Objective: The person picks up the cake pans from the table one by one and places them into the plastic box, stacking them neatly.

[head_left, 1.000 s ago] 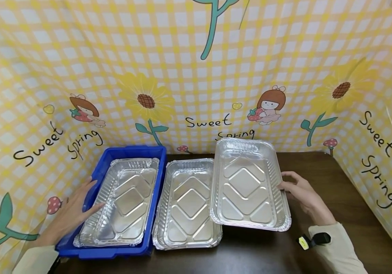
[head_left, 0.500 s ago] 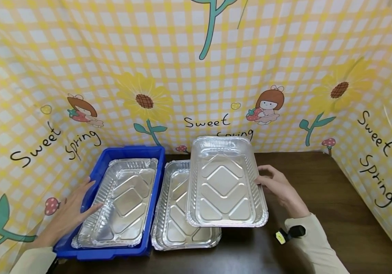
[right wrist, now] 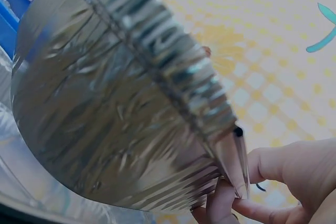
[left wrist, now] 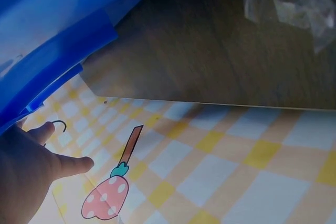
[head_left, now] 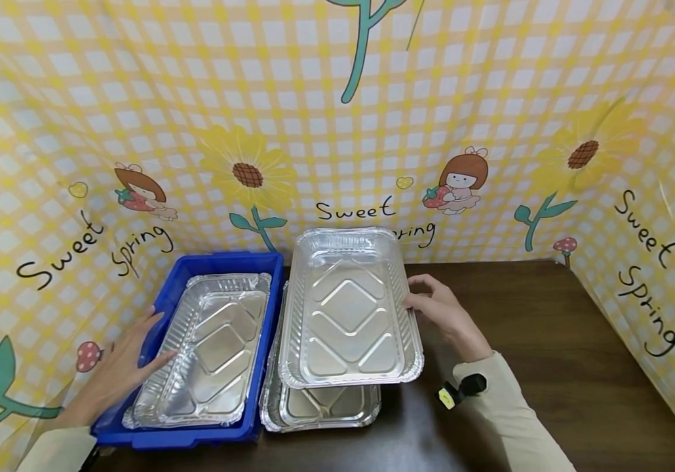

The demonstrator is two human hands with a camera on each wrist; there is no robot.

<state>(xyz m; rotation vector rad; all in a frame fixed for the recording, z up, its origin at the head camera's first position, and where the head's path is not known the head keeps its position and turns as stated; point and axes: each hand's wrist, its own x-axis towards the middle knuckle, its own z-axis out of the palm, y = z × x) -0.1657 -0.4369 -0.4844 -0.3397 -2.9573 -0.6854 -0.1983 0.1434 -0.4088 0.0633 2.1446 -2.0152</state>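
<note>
My right hand (head_left: 446, 318) pinches the right rim of a rectangular aluminum foil pan (head_left: 349, 308), raised and slightly tilted. In the right wrist view the thumb and fingers (right wrist: 268, 166) close on its rim, and the pan's underside shows. Beneath it, a second foil pan (head_left: 331, 410) rests on the table, mostly covered. A third foil pan (head_left: 219, 354) lies inside a blue plastic bin (head_left: 184, 436) at the left. My left hand (head_left: 122, 370) is at the bin's left side with fingers extended and spread; whether it touches the rim I cannot tell.
The brown wooden table (head_left: 526, 341) extends to the right of the pans. A yellow checked cloth (head_left: 337, 131) hangs behind and at both sides. Clear crinkled plastic (left wrist: 294, 3) appears in the left wrist view.
My right hand has carried the raised foil pan leftward, from beside the middle pan to above it. The left hand and the blue bin have stayed in place.
</note>
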